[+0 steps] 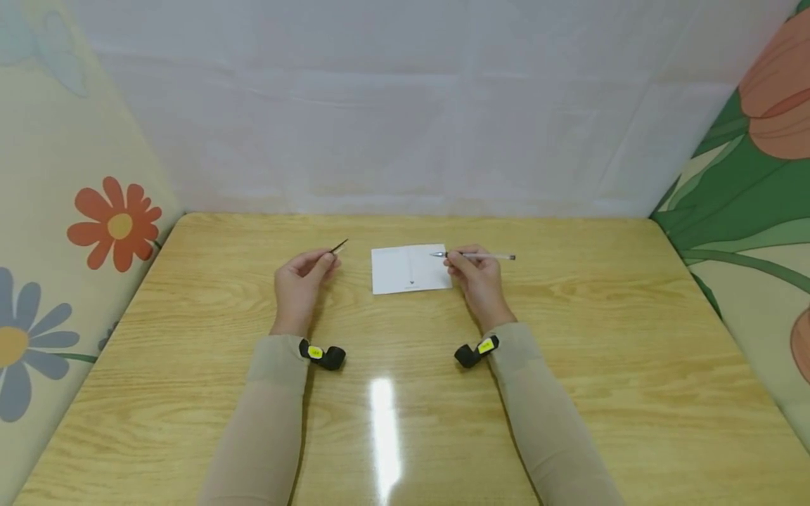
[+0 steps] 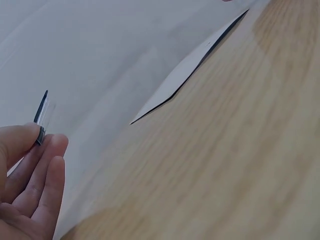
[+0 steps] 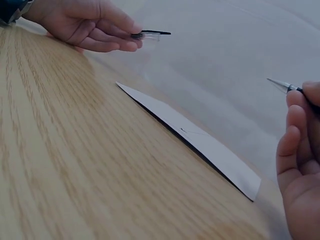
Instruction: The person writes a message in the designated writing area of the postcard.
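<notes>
My left hand [image 1: 302,281] pinches a clear pen cap [image 2: 45,116] with a dark clip between thumb and fingers, raised to the left of the card. On the right, my right hand [image 1: 479,277] holds a clear-barrelled pen [image 1: 493,256], its bare silver tip [image 3: 278,82] pointing left over the card's right part. Between the hands a white card [image 1: 391,270] lies on the table, with a line down its middle and a small dark mark near its lower edge. The right wrist view shows the cap apart from the pen.
The wood-grain table [image 1: 405,323] spreads around the card, with a light reflection toward the front. A white cloth [image 1: 405,126] hangs behind it. Flower-printed panels [image 1: 38,232] stand at both sides. Each sleeve cuff carries a small black camera [image 1: 332,358].
</notes>
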Motion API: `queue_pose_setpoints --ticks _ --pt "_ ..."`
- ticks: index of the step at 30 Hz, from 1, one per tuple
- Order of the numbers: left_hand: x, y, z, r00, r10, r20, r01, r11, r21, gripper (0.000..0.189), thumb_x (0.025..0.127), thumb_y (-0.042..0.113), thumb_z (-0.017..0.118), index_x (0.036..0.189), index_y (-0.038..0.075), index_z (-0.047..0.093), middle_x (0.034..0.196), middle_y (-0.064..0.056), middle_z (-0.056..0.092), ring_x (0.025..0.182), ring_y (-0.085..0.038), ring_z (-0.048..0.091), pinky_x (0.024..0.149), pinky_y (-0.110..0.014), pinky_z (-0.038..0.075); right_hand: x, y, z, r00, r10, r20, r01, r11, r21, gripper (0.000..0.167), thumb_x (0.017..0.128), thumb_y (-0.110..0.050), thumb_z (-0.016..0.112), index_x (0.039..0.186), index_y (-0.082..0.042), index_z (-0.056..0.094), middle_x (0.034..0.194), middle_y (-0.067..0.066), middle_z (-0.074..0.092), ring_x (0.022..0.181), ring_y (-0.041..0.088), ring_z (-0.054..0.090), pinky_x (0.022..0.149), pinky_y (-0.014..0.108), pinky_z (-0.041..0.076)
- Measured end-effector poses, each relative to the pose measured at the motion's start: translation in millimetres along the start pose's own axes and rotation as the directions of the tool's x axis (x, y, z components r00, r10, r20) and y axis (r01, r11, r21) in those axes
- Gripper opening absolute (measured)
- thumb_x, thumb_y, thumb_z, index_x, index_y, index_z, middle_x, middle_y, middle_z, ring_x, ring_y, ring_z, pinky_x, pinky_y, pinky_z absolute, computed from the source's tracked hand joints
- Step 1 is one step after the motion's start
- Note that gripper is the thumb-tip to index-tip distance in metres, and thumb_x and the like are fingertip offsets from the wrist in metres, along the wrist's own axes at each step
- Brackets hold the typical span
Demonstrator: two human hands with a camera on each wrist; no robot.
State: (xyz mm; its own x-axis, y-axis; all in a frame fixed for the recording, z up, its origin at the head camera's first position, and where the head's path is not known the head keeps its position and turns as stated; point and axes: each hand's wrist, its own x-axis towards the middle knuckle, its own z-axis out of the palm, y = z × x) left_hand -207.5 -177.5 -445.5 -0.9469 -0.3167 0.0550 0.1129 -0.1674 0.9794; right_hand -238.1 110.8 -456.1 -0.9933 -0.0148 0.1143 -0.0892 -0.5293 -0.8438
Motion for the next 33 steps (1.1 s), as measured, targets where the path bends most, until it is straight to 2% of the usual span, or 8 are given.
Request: queue_pose_setpoints --ticks 5,7,9,13,19,26,30,33 --pt "0.7 0.7 -0.6 0.999 0.02 -0.039 -0.018 0.998 0.056 0.03 0.095 0.008 0.072 0.115 -0.013 0.069 0.086 0.0 0.075 0.083 -0.011 0.073 0.085 -0.025 0.059 0.2 2 -1 1.0 -0.003 -0.009 0.003 1.0 0.014 0.011 0.093 0.003 0.071 0.085 -0.005 0.066 0.091 0.008 0.064 0.076 0.012 0.068 0.069 0.018 0.056" --pt "0.8 0.6 -1.5 0.997 0.049 -0.062 -0.04 0.99 0.134 0.029 0.095 0.011 0.072 0.114 -0.01 0.071 0.087 0.0 0.076 0.083 -0.01 0.073 0.084 -0.022 0.058 0.4 2 -1 1.0 -0.001 -0.015 0.001 1.0 0.017 0.011 0.093 0.003 0.07 0.085 -0.005 0.066 0.09 0.007 0.064 0.075 0.012 0.068 0.068 0.018 0.056" --pt "0.8 0.0 -2.9 0.991 0.098 -0.088 -0.073 0.966 0.25 0.027 0.095 0.016 0.073 0.112 -0.006 0.074 0.089 -0.001 0.076 0.083 -0.007 0.07 0.081 -0.019 0.057 0.5 2 0 1.0 0.003 -0.019 -0.003 1.0 0.015 0.012 0.093 0.004 0.068 0.086 -0.004 0.065 0.089 0.007 0.064 0.075 0.012 0.067 0.068 0.018 0.056" --pt "0.8 -2.0 -5.6 0.972 0.186 -0.142 -0.106 0.891 0.441 0.024 0.096 0.022 0.073 0.109 0.002 0.078 0.096 -0.005 0.076 0.082 -0.002 0.064 0.075 -0.015 0.05 0.5 1 1 0.999 0.014 -0.028 -0.014 1.0 0.012 0.018 0.095 0.009 0.062 0.085 -0.006 0.065 0.085 0.005 0.066 0.074 0.011 0.067 0.067 0.017 0.055" --pt "1.9 -3.8 -7.8 0.959 0.206 -0.196 -0.086 0.867 0.49 0.022 0.097 0.02 0.072 0.109 0.004 0.079 0.102 -0.011 0.075 0.08 -0.001 0.059 0.075 -0.017 0.046 0.4 1 1 0.999 0.023 -0.044 -0.022 0.999 0.026 0.022 0.094 0.011 0.059 0.083 -0.007 0.065 0.083 0.003 0.066 0.072 0.01 0.066 0.065 0.017 0.055" --pt "3.5 -2.8 -10.7 0.951 0.234 -0.204 -0.089 0.836 0.542 0.022 0.096 0.019 0.072 0.109 0.003 0.079 0.102 -0.016 0.075 0.076 0.002 0.056 0.073 -0.015 0.045 -0.3 0 2 0.998 0.028 -0.056 -0.025 0.998 0.049 0.023 0.095 0.013 0.058 0.084 -0.006 0.064 0.081 0.004 0.067 0.07 0.01 0.066 0.065 0.017 0.055" --pt "3.7 -2.4 -14.7 0.943 0.255 -0.216 -0.076 0.793 0.604 0.022 0.097 0.021 0.071 0.108 0.004 0.079 0.1 -0.015 0.076 0.076 0.0 0.056 0.072 -0.016 0.044 -1.3 -1 2 0.999 0.023 -0.045 -0.02 0.998 0.052 0.023 0.095 0.012 0.058 0.083 -0.006 0.064 0.08 0.003 0.067 0.069 0.01 0.066 0.064 0.017 0.055" --pt "3.2 -1.0 -16.5 0.946 0.247 -0.209 -0.058 0.766 0.64 0.024 0.099 0.023 0.069 0.11 0.006 0.079 0.101 -0.014 0.076 0.079 -0.006 0.058 0.072 -0.017 0.044 -1.8 -1 3 0.999 0.017 -0.037 -0.015 0.998 0.055 0.023 0.095 0.012 0.058 0.083 -0.007 0.064 0.08 0.003 0.066 0.069 0.01 0.066 0.063 0.017 0.055"
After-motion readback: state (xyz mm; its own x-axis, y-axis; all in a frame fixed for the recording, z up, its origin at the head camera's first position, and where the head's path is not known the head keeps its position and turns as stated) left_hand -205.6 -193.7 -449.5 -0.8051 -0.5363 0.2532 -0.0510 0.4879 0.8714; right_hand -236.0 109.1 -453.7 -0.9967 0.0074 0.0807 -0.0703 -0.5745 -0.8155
